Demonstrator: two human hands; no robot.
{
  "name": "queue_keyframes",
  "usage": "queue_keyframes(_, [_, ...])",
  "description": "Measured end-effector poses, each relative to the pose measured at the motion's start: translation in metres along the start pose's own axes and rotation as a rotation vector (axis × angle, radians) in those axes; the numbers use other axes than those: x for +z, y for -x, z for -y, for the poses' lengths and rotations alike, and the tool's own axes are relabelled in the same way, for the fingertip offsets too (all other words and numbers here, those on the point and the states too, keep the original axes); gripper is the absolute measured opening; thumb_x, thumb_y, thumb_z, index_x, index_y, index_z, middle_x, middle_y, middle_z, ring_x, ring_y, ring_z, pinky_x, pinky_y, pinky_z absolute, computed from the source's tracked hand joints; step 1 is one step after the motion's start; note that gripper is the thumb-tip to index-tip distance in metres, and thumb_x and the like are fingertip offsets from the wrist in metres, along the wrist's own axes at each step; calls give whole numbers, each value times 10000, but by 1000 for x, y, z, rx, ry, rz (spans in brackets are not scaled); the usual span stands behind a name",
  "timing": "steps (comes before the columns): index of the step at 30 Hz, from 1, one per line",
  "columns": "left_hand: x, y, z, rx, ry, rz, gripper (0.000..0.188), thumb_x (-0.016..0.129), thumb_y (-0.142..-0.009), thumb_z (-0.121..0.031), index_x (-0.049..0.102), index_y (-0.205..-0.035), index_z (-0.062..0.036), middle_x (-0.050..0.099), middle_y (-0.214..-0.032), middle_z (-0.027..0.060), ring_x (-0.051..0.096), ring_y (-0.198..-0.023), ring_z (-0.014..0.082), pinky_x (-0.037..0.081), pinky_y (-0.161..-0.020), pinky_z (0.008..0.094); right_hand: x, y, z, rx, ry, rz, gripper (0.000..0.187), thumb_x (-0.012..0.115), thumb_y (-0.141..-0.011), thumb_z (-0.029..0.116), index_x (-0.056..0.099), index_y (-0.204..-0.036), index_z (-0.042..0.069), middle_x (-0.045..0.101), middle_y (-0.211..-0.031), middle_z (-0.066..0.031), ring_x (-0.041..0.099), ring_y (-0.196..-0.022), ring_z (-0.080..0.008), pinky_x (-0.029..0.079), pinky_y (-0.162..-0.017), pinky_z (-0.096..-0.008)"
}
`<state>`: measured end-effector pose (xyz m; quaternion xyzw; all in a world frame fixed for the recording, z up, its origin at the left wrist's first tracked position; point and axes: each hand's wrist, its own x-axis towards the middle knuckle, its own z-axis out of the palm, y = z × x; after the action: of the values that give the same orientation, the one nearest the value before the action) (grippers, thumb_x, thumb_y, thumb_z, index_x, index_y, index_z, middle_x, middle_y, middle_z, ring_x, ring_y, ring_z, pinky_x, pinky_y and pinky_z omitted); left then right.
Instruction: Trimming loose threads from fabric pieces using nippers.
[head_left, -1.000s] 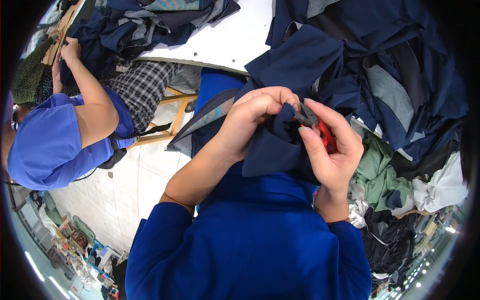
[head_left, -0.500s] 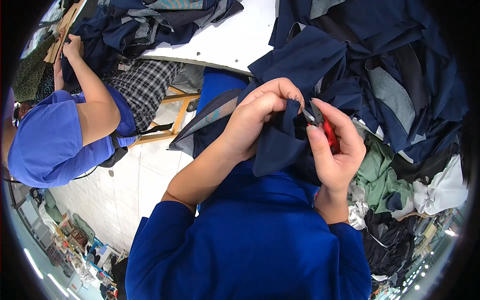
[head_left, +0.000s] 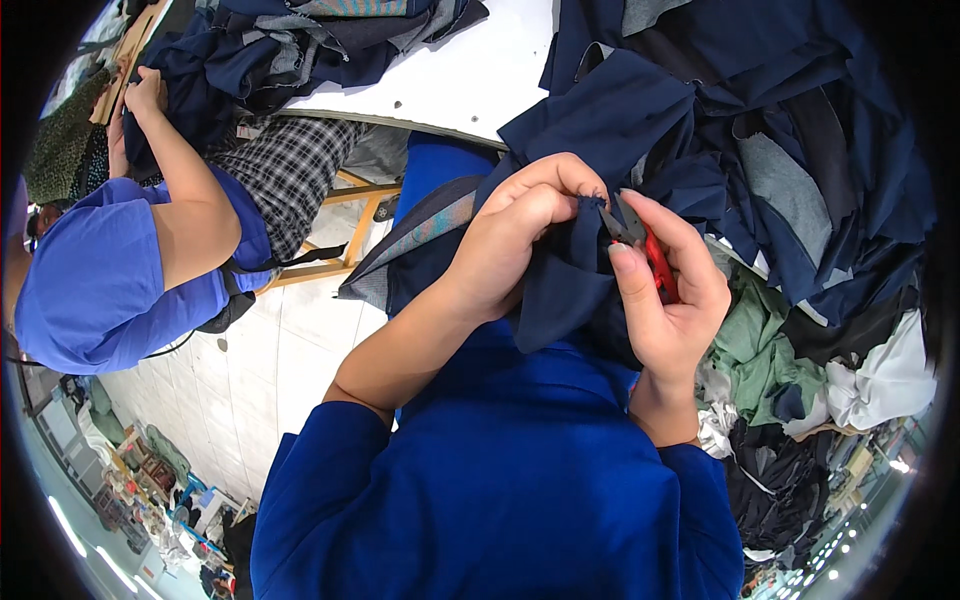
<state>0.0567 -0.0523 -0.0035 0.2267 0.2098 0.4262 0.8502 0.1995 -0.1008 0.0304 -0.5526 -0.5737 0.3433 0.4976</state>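
Observation:
My left hand [head_left: 525, 225] pinches the edge of a navy garment [head_left: 565, 295], which hangs in folds below the fingers. My right hand [head_left: 675, 290] is closed on small red-handled thread snips [head_left: 657, 262]. Their dark pointed blades reach toward the gathered edge of the cloth, close to my left fingertips. Whether the blade tips touch the fabric I cannot tell. A striped grey panel [head_left: 425, 232] of cloth lies beside my left wrist, over my lap.
A white table [head_left: 450, 85] bears navy garments [head_left: 290, 50] at the left and a large navy heap [head_left: 830, 130] at the right. Green cloth [head_left: 755, 335] and white cloth [head_left: 885, 375] lie right of my right hand. A co-worker in a blue top [head_left: 90, 280] sits at the left.
The navy edge at my left fingertips has turned slightly, and its hanging fold has shifted a little right. The snips have moved only slightly; both grips stay the same.

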Motion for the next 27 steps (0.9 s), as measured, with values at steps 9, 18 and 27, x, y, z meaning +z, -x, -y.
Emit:
queue_keyframes(9, [-3,1,6,37,-100,39,187,385,-781,-29,566,-822,-8,551,-855,23,501,-813,79,390,-774,202,-7,-1,-9,133,-245,-81,319,577,-859,-4,535,-1172,-50,606,-1064,-70,541,-858,-43,405,-739,-143])
queue_keyframes(18, [-3,-1,2,80,-158,-7,195,383,-786,-28,569,-840,-3,547,-865,19,494,-825,82,380,-792,206,-10,-3,6,20,61,53,305,690,-731,-27,634,-1031,-34,629,-776,-50,520,-625,-42,401,-573,-155])
queue_keyframes(27, [-3,-2,3,134,-226,-16,202,380,-794,-32,570,-851,4,551,-865,17,487,-830,76,370,-793,205,-8,-3,6,-13,103,31,299,688,-730,-36,634,-1024,-36,654,-822,-85,586,-681,-75,445,-618,-176])
